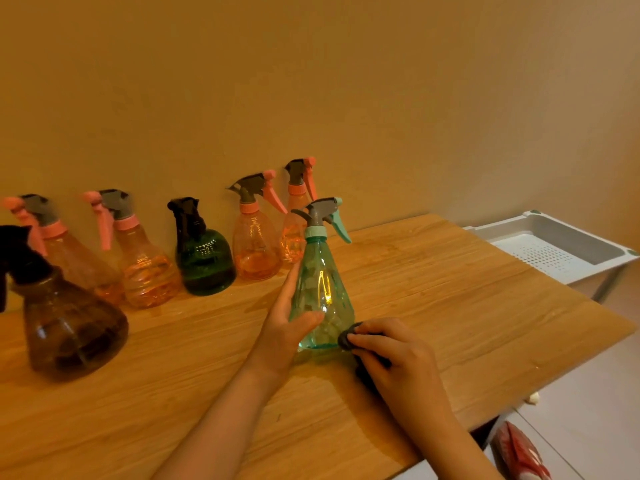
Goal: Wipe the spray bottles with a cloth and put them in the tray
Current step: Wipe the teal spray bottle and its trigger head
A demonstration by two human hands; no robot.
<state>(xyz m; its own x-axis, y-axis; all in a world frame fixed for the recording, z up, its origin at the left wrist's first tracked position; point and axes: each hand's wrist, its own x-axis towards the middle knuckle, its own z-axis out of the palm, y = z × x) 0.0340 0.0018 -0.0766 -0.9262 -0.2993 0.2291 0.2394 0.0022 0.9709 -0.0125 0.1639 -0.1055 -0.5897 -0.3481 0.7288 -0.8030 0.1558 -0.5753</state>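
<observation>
The dark cloth (349, 338) is mostly hidden under the right hand (398, 358); only a bunched end shows at the fingertips, and another dark bit below the palm. The brown spray bottle (65, 323) at the near left is cut off by the picture's edge, its black trigger only partly seen, and the tray (568, 244) — white, with a perforated floor — runs out of view at the right. What the red-and-white thing (519, 452) on the floor is, I cannot tell.

The teal spray bottle (323, 289) stands upright on the wooden table (450, 289). The left hand (287, 323) wraps its lower body from the left, thumb across the front (fingers seen through the plastic). The right hand, fingers curled over the cloth, presses it against the bottle's base on the right.

Along the wall stand four orange bottles and a dark green bottle (204, 261) — well apart from the tray.
</observation>
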